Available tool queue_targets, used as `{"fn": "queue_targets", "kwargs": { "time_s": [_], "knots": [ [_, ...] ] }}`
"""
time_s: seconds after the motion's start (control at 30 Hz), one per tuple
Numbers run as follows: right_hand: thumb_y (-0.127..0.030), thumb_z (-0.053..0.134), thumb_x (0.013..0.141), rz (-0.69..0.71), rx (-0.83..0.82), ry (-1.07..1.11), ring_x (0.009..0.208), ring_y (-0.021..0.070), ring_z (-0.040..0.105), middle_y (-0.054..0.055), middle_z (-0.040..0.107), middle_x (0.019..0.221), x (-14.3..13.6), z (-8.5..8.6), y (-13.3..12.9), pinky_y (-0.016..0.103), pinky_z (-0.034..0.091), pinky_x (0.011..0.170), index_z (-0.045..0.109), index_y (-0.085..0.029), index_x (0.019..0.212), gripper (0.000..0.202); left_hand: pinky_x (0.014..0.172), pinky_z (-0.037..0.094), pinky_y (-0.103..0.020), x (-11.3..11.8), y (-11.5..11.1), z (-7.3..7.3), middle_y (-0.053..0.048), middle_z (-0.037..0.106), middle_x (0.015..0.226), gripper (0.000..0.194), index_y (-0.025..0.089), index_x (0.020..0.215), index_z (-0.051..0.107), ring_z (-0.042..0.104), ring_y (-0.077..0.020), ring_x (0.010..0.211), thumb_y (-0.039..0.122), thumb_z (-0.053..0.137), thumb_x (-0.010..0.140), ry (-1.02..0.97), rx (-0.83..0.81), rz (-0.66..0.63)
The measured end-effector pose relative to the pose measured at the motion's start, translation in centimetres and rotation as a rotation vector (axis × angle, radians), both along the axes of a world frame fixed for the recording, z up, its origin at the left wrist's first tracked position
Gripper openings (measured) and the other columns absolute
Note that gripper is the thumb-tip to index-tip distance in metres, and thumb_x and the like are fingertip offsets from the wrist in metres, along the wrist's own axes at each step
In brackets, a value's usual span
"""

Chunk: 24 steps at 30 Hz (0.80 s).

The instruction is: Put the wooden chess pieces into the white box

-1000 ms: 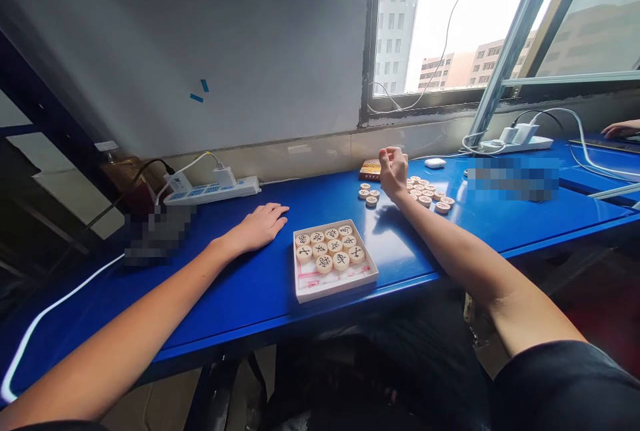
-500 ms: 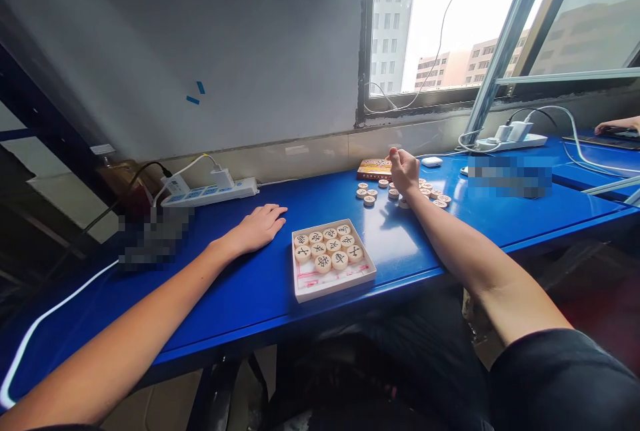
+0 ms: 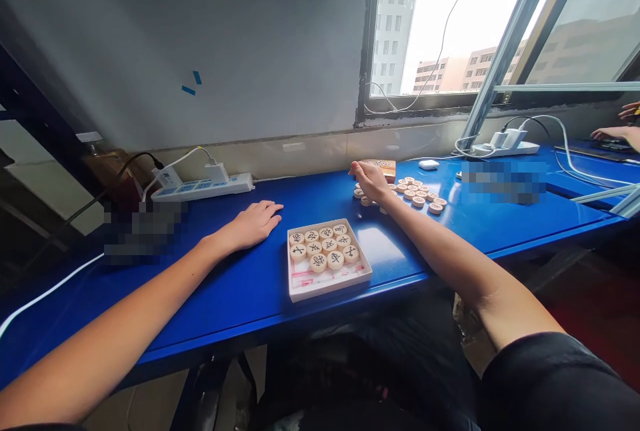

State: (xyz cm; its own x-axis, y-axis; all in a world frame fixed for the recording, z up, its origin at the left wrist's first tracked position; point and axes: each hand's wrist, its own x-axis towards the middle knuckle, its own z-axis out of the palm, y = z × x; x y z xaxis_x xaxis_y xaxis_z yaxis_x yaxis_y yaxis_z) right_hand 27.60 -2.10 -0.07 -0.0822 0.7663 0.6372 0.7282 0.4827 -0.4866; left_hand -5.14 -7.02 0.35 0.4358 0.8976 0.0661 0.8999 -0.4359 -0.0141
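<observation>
My left hand (image 3: 255, 223) rests flat on the blue table, fingers stretched out, holding nothing. To its right, a shallow white box (image 3: 330, 278) holds several round wooden Chinese chess pieces (image 3: 328, 246) in rows, lettering up; its near part shows a white and pink bottom. My right hand (image 3: 371, 181) is above the far part of the table with fingers curled together; whatever they hold, if anything, is hidden. Loose chess pieces (image 3: 418, 192) lie beneath and to the right of it. Behind the hand is a printed box lid (image 3: 386, 170), partly covered.
Power strips with plugs stand at the left (image 3: 210, 188) and the right (image 3: 505, 148) of the blue table (image 3: 240, 298). A small white case (image 3: 429, 164) lies near the wall. Cables and a metal frame post (image 3: 487, 91) stand at the right. Another person's hands (image 3: 617, 132) show at the far right edge.
My right hand has moved left over the loose pieces, uncovering those on the right and covering some on the left. My left hand stays on the table. The view has shifted slightly.
</observation>
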Motion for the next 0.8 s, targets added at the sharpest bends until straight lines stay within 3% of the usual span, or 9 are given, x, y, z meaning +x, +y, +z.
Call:
{"fn": "queue_targets", "kwargs": {
  "time_s": [0.13,0.37,0.53,0.63,0.8],
  "knots": [
    [-0.069,0.009,0.09,0.087,-0.212,0.005,0.086,0.0207,0.063,0.008,0.068,0.088,0.0,-0.3,0.6,0.031,0.044,0.08,0.065,-0.019,0.08,0.076,0.107,0.031,-0.043,0.0,0.1,-0.1,-0.009,0.043,0.142,0.057,0.019,0.14,0.042,0.04,-0.0281,0.128,0.043,0.024,0.092,-0.004,-0.004,-0.001],
    [-0.068,0.032,0.088,0.035,-0.26,-0.099,0.074,0.0213,0.062,0.006,0.064,0.068,0.0,-0.7,1.0,0.031,0.044,0.074,0.063,-0.021,0.068,0.06,0.107,0.031,-0.043,0.1,0.0,-0.1,-0.009,0.043,0.142,0.056,0.019,0.14,0.042,0.04,-0.0282,0.128,0.042,0.024,0.092,-0.002,-0.008,0.0],
    [-0.066,0.035,0.088,0.105,-0.457,-0.083,0.059,0.018,0.059,0.004,0.065,0.069,0.9,0.6,0.0,0.029,0.044,0.058,0.067,-0.022,0.086,0.055,0.107,0.032,-0.041,0.0,0.1,-0.1,-0.008,0.043,0.142,0.056,0.02,0.141,0.041,0.04,-0.027,0.128,0.044,0.023,0.093,-0.011,-0.006,0.011],
    [-0.067,0.042,0.085,0.159,-0.589,-0.062,0.064,0.0185,0.061,0.005,0.068,0.079,1.9,1.6,-0.6,0.029,0.045,0.056,0.066,-0.024,0.097,0.051,0.107,0.032,-0.042,0.0,0.1,-0.2,-0.009,0.043,0.142,0.057,0.019,0.141,0.041,0.04,-0.0274,0.128,0.044,0.024,0.093,-0.022,-0.006,0.009],
    [-0.061,0.055,0.08,0.051,-0.553,-0.292,0.07,0.0222,0.062,0.007,0.069,0.086,3.3,2.5,-0.8,0.031,0.044,0.059,0.066,-0.022,0.081,0.041,0.107,0.032,-0.042,-0.1,0.2,-0.4,-0.008,0.044,0.142,0.055,0.021,0.14,0.042,0.04,-0.027,0.128,0.044,0.024,0.093,-0.029,0.0,0.011]
  ]
}}
